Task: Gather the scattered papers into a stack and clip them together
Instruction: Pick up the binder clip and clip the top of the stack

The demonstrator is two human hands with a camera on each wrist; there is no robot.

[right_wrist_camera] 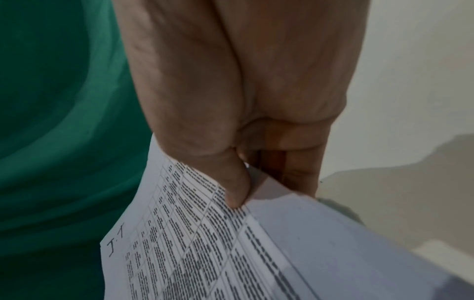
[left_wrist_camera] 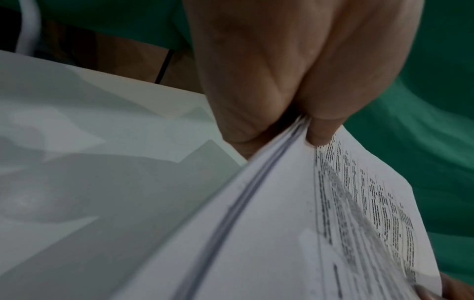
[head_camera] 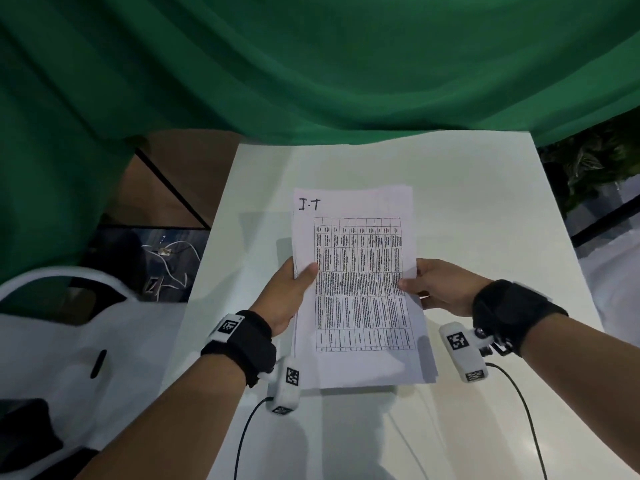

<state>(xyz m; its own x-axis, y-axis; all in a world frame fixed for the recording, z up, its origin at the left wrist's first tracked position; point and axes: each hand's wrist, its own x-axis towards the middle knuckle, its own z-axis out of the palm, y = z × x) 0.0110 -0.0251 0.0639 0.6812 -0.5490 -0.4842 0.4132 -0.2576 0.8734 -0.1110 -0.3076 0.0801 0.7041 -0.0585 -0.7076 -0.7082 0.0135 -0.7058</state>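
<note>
A stack of white papers (head_camera: 356, 289), its top sheet printed with a table and marked "I.T" by hand, is held up above the white table (head_camera: 485, 202). My left hand (head_camera: 289, 292) pinches its left edge, thumb on top. My right hand (head_camera: 440, 289) pinches the right edge the same way. In the left wrist view the stack of papers (left_wrist_camera: 295, 223) shows several sheet edges under my left hand (left_wrist_camera: 295, 81). In the right wrist view my right hand (right_wrist_camera: 238, 101) has its thumb pressed on the printed sheet (right_wrist_camera: 205, 243). No clip is in view.
A green cloth (head_camera: 311, 64) hangs behind and over the table's far edge. A white chair (head_camera: 52, 306) stands at the left, with cables (head_camera: 173, 261) on the floor beyond it. Wrist camera cables (head_camera: 519, 410) trail over the table's near part.
</note>
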